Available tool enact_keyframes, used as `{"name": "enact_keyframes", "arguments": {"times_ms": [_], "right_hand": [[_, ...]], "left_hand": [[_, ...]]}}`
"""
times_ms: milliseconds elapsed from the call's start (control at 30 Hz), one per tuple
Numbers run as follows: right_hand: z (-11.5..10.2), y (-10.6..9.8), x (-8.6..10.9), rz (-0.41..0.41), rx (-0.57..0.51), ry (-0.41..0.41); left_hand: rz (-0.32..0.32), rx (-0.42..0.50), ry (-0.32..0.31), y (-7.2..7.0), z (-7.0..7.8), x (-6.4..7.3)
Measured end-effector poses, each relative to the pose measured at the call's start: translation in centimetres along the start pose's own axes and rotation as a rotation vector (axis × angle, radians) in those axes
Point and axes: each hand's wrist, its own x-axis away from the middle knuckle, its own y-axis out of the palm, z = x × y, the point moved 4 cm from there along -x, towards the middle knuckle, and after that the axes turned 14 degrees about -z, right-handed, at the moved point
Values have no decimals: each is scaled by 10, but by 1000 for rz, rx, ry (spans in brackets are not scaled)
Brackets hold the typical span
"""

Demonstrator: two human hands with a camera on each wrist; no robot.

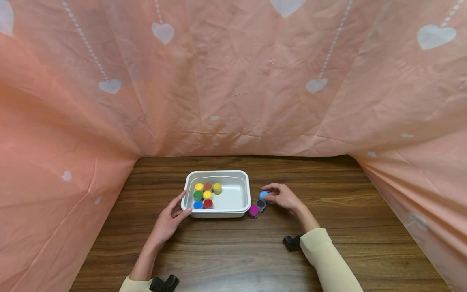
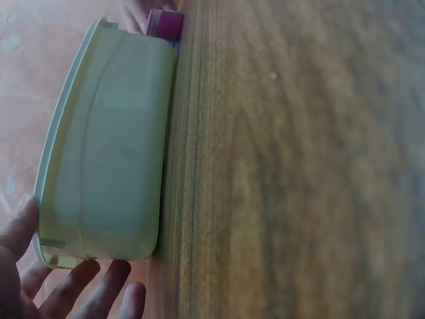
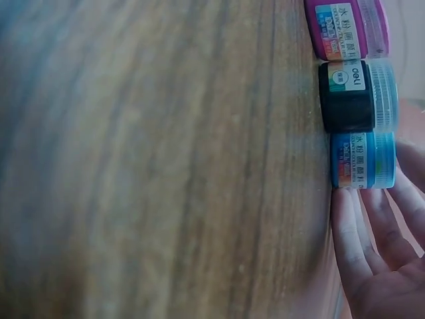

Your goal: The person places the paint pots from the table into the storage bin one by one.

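Note:
A white plastic tray (image 1: 233, 200) stands on the wooden table with several small paint jars inside, their lids yellow, brown, green, blue and red. My left hand (image 1: 168, 222) grips its near left corner, thumb at the rim and fingers against the outer end wall (image 2: 99, 286). Right of the tray, three jars stand in a slanting row: a magenta paint jar (image 1: 253, 211), a black paint jar (image 1: 260, 205) and a light blue paint jar (image 3: 352, 161). The light blue one is between the thumb and fingers of my right hand (image 1: 284, 198), with fingertips against its side in the right wrist view.
The jars in the tray fill its left half, with a yellow jar (image 1: 217, 188) furthest right. A pink curtain with white hearts (image 1: 233, 81) hangs behind and along both sides of the table (image 1: 233, 251). Black wrist mounts (image 1: 292, 243) sit by both sleeves.

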Motion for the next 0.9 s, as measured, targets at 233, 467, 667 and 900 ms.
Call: {"name": "enact_keyframes", "arguments": {"times_ms": [233,467,667,900], "right_hand": [[13,-2,-4,9,-16,4],[18,-3,-3,-33,-43,1],[19,-6,-3,-38,-27,-10],[19,-8,-5,-27,-4,5]], "left_hand": [[9,7,6,0,0,-1],[4,11,1,0,-1,0],[4,10,9,0,-1,-1],[0,10,7,0,-2,-2]]}}
